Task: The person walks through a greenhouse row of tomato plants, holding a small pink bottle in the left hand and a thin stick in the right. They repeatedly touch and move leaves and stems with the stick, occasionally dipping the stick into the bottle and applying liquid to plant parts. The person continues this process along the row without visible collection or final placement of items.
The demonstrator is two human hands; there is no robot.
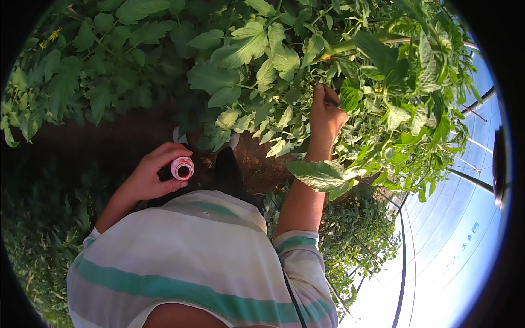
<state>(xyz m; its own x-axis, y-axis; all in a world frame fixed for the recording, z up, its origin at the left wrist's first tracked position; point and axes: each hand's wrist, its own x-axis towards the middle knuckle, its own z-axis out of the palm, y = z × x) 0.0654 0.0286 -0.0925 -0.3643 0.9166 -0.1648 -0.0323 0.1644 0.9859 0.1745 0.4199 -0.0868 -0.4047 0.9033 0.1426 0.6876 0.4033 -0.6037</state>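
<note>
My left hand [155, 172] grips a small white bottle [178, 161] in front of my waist. Its mouth faces up without a cap, and red stains mark the neck. Among the leaves of a tomato plant [283, 61], my right hand [328, 115] is raised with its fingers curled and thumb up. Whether something thin is pinched in those fingers cannot be made out. A broad tomato leaf [320, 174] crosses in front of my right forearm. Small yellow flowers [378, 87] show in the foliage to the right of that hand.
Dense tomato foliage [102, 61] fills the far side, with another row of plants [352, 233] behind me. Bare soil [264, 164] lies around my feet. Greenhouse film [443, 246] with dark frame tubes [404, 262] curves along the right. A black cord [293, 293] hangs over my shirt.
</note>
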